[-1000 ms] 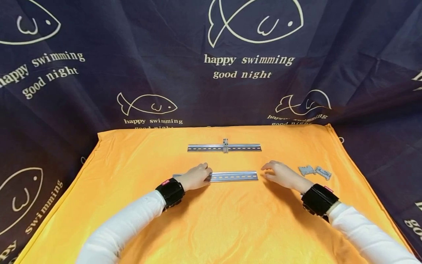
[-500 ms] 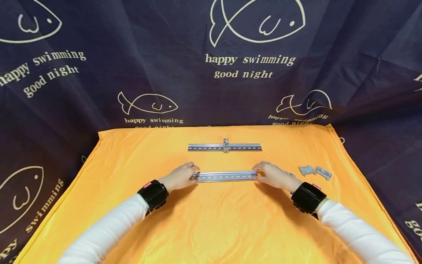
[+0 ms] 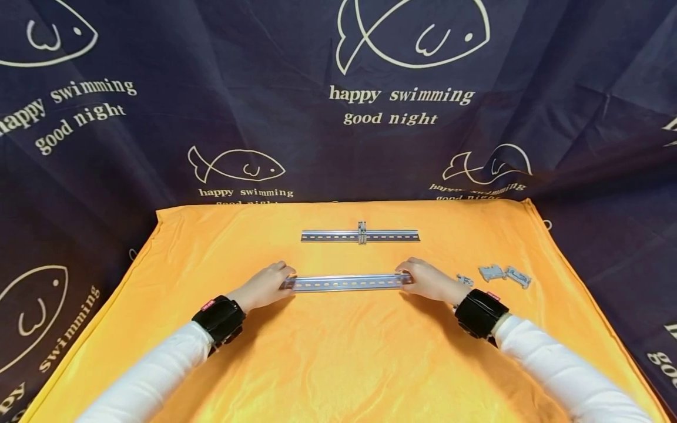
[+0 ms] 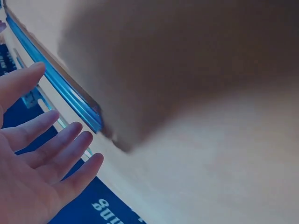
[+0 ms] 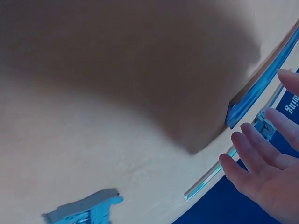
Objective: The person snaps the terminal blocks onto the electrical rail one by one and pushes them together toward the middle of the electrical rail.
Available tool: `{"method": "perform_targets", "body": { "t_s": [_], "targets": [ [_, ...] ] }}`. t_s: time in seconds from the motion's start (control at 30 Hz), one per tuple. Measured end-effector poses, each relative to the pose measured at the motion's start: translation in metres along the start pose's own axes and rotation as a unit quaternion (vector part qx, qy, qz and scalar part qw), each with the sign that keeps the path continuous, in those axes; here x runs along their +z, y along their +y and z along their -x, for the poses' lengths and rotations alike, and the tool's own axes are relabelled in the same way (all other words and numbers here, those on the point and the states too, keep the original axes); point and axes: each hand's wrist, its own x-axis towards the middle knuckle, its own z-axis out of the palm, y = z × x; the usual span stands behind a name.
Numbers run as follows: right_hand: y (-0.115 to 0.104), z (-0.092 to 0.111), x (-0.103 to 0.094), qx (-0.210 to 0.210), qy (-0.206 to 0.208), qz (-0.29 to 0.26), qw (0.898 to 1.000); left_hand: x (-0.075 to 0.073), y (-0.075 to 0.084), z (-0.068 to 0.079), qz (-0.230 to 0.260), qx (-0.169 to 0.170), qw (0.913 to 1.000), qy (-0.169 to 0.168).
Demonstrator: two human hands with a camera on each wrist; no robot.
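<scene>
Near rail [image 3: 346, 284], ends partly hidden, head view
Left hand [image 3: 262, 286] and right hand [image 3: 429, 281] overlap them; the right wrist view crops a loose piece [image 5: 93, 208].

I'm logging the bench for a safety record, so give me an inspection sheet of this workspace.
Surface: orange cloth, lightly wrinkled.
Job's things: slotted near rail, spanning between the hands; far rail beyond it, with a gray block standing across it.
Clutter: two larger gray pieces and a smaller gray item, to the right of the near rail.
Grippers: left hand and right hand at the near rail's two ends, fingers spread in the wrist views; firmness of contact unclear.
Cables: nothing seen.
Surroundings: dark curtain with fish prints and lettering.
</scene>
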Motion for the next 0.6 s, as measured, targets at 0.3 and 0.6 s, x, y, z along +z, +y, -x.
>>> {"method": "perform_targets", "body": {
  "t_s": [0.3,0.6],
  "targets": [
    [-0.005,-0.006,0.004,0.004,-0.014,-0.004,1.0,-0.003,-0.006,0.012,0.012,-0.029,0.9993,-0.022],
    [-0.009,-0.009,0.008,0.008,-0.022,-0.008,1.0,0.001,-0.005,0.014,0.012,-0.036,0.9991,-0.019]
  ]
}}
